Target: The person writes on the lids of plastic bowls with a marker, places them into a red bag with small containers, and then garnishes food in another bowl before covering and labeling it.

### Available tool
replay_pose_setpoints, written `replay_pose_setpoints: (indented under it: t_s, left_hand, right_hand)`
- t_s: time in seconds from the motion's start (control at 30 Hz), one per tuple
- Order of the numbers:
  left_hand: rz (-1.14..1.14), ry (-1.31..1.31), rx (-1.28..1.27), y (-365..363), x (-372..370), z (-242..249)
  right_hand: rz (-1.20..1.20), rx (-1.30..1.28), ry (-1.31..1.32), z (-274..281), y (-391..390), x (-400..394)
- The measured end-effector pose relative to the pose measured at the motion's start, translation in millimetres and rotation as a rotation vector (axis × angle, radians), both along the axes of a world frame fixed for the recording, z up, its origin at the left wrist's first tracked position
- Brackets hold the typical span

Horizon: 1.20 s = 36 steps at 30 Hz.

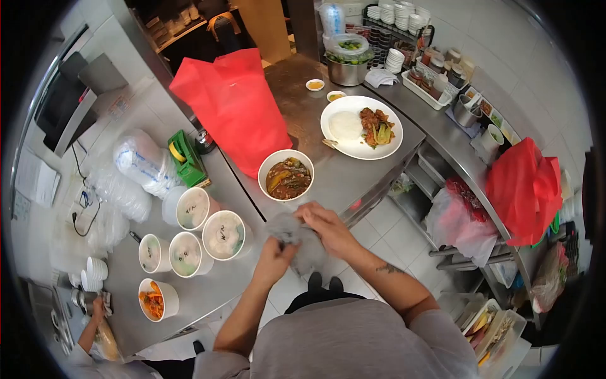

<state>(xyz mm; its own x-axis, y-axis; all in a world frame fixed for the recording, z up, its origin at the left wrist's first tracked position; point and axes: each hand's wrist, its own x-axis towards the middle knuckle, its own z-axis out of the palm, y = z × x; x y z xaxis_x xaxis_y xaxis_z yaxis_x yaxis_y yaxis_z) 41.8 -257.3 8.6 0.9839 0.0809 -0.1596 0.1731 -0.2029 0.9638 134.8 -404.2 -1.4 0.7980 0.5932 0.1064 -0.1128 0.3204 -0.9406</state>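
A thin, see-through plastic bag (308, 254) hangs between my two hands, just in front of my body. My left hand (273, 260) is closed on its left side. Higher up, my right hand (325, 228) pinches the upper right part of the bag; some of its fingers are blurred. Just beyond my hands, on the steel counter's edge, stands an uncovered white bowl (286, 175) of dark stew with vegetables. Left of my hands are several lidded white tubs (226, 235) with handwriting on their lids. An uncovered tub (158, 300) of orange food is nearer me.
A tall red bag (233, 107) stands behind the bowl. A white plate (361, 127) of rice, meat and greens sits right of it, near small sauce dishes (315, 84). A green tape dispenser (187, 158) is left. Another person's hand (98, 309) shows lower left. Another red bag (524, 189) is right.
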Motion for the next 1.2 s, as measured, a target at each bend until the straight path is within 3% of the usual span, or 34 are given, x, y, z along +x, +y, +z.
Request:
replay_pose_setpoints:
  t_s: [0.07, 0.1, 0.13, 0.2, 0.3, 0.37, 0.43, 0.47, 0.57, 0.7, 0.77, 0.83, 0.9, 0.97, 1.1, 1.2]
  left_hand:
    - [0.395, -0.068, -0.107, 8.9, -2.8, -21.0]
    - [0.601, -0.100, -0.166, 12.9, -3.0, -29.7]
    - [0.630, -0.095, -0.098, 16.1, 3.9, -37.7]
    - [0.703, -0.075, 0.034, 22.0, 24.7, -49.1]
    - [0.711, -0.003, -0.239, 16.6, 68.0, -71.0]
    - [0.748, -0.075, -0.403, 23.2, 87.8, -107.7]
    - [0.651, -0.130, -0.445, 30.3, 86.6, -105.3]
    - [0.604, -0.157, -0.466, 31.3, 83.7, -102.3]
    - [0.705, -0.132, -0.464, 31.6, 86.7, -80.3]
    - [0.573, -0.426, 0.054, 3.8, 87.5, -65.9]
    - [0.525, -0.526, 0.238, -12.4, 90.1, -66.2]
    - [0.437, -0.487, 0.177, -16.6, 86.1, -65.7]
    - [0.368, -0.502, 0.246, -8.9, 82.3, -72.0]
    - [0.396, -0.445, 0.220, 11.0, 67.0, -70.0]
    - [0.489, -0.379, 0.156, 21.9, 61.1, -36.4]
    - [0.476, -0.471, 0.513, -0.5, 94.4, -51.4]
  right_hand:
    - [-0.166, -0.288, -0.333, 12.1, 1.8, 33.9]
    - [-0.256, -0.342, -0.316, -4.5, 6.1, 67.3]
    - [-0.341, -0.401, -0.304, -29.2, 13.3, 105.1]
    - [-0.246, -0.562, -0.085, -50.5, 27.7, 146.9]
    - [0.017, -0.361, 0.149, -78.8, 44.7, 163.8]
    - [0.026, -0.288, 0.234, -71.4, 47.6, 151.4]
    - [0.065, -0.176, 0.383, -42.3, 41.5, 129.8]
    - [0.057, -0.264, 0.232, -31.6, 34.6, 122.1]
    - [-0.021, -0.294, 0.395, -27.2, 32.4, 114.2]
    - [-0.324, -0.081, 0.432, -36.1, 62.1, 76.2]
    - [-0.364, -0.016, 0.412, -45.7, 72.9, 69.3]
    - [-0.365, 0.114, 0.472, -41.9, 77.3, 60.5]
    - [-0.368, -0.025, 0.557, -27.1, 73.7, 67.4]
    - [-0.346, -0.142, 0.623, -16.5, 59.4, 77.1]
    - [-0.398, -0.140, 0.675, -17.6, 58.8, 75.1]
    - [-0.474, 0.067, 0.667, -34.6, 77.8, 62.3]
